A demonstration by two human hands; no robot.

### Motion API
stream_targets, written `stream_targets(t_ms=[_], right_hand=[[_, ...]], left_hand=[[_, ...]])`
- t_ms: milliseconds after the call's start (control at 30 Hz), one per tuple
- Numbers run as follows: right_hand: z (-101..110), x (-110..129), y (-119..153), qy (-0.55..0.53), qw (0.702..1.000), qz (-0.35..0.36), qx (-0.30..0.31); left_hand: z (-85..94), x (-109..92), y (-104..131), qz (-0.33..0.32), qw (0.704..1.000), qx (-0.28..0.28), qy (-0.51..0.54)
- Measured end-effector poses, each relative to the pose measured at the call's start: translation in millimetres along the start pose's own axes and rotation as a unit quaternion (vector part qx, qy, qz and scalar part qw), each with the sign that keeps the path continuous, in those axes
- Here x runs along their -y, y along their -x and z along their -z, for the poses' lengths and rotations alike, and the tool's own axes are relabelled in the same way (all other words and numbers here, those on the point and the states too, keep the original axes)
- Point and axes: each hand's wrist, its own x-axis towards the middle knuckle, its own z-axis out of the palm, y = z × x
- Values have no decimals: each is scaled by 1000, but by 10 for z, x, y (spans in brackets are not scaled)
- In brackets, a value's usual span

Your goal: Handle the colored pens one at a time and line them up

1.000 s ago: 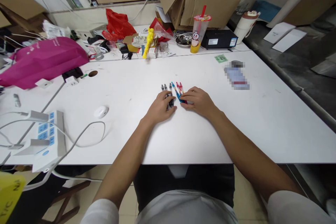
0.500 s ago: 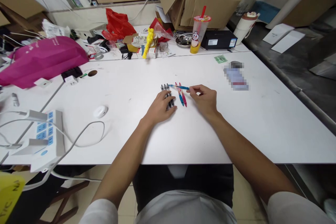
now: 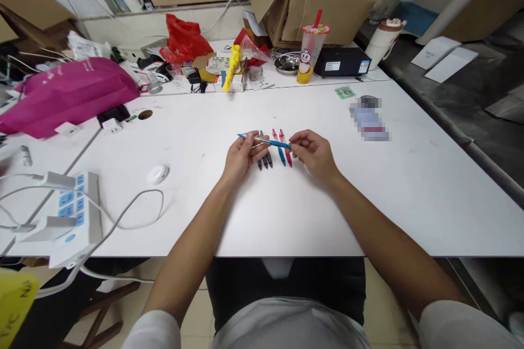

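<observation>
A blue pen (image 3: 276, 143) is held level above the table between my two hands. My left hand (image 3: 238, 159) pinches it near its left end, with the other fingers curled beneath it. At the right end, the fingertips of my right hand (image 3: 316, 157) are closed on the pen. Under the left hand lie several black pens (image 3: 265, 161) side by side, their upper parts partly covered by the fingers. Between the hands a pen with a blue grip and pink top (image 3: 282, 157) lies beside a pink pen (image 3: 289, 160) on the white table (image 3: 286, 207).
To the left are a white earbud case (image 3: 157, 174), a power strip (image 3: 82, 212) with cables and a magenta bag (image 3: 77, 92). A drink cup (image 3: 307, 57), a black box (image 3: 341, 61) and a cardboard box (image 3: 323, 13) stand at the back. A blurred-out object (image 3: 369, 120) lies right.
My left hand has lifted off the black pens and taken the blue pen's left end. The pen has shifted left with my right hand still on its other end.
</observation>
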Motion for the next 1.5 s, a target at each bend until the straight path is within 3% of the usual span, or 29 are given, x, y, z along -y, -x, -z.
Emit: stream_targets(t_ms=[100,200,433,567,700,1033,1133,1433,1500], right_hand=[[-44,-4,10,-44,986,-114,113],[-83,7,29,-19,974,-160,157],[-79,31,113,149,985,5,87],[-128,-6,106,82,993,-30,77],[-163,-29,65,66,998,6,8],[-134,-90,57,68,996,-26,52],[-144,-128,56,85,996,-7,34],[-162,-100,69,117,991,-28,54],[-157,-92,69,134,990,1,39]], left_hand=[[-21,-4,31,-7,1000,2,22],[-28,21,41,-8,999,10,36],[-38,60,28,6,999,-36,7],[-60,54,24,4,999,-47,-3],[-87,43,31,10,998,-50,21],[-126,32,45,3,996,-60,63],[-130,34,49,6,996,-58,64],[-140,53,57,12,997,-64,48],[-133,63,52,14,997,-72,39]])
